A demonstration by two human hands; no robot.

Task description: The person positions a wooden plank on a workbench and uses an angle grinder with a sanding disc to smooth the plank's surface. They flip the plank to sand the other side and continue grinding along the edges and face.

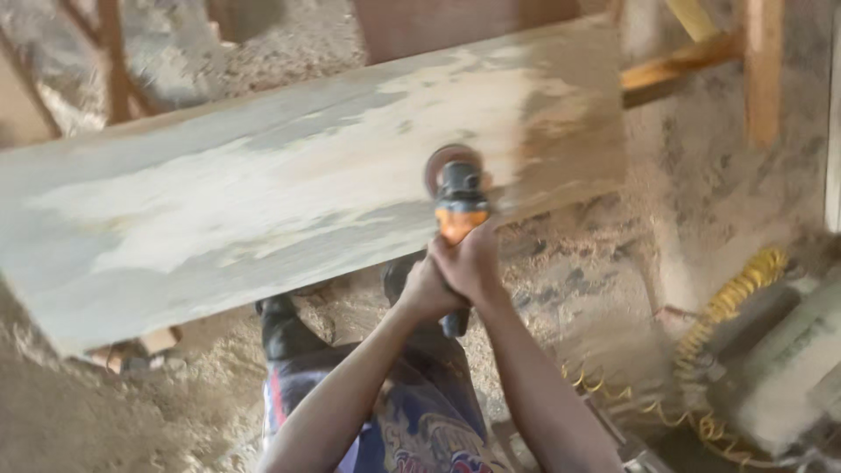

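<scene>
A long wooden board [263, 184], pale and patchy with grey and tan areas, lies slanted across the view. An orange and black handheld sander [457, 201] rests its round disc on the board near its right part. My left hand [425, 289] and my right hand [473, 263] are both wrapped around the sander's body, one beside the other, just below the board's near edge. The tool's lower handle end sticks out under my hands.
Sawdust covers the floor [604, 289]. A coiled yellow hose [736, 293] and a grey machine [788, 359] sit at the right. Wooden frame pieces [762, 70] stand at the top right. My legs and dark shoes [280, 324] show below the board.
</scene>
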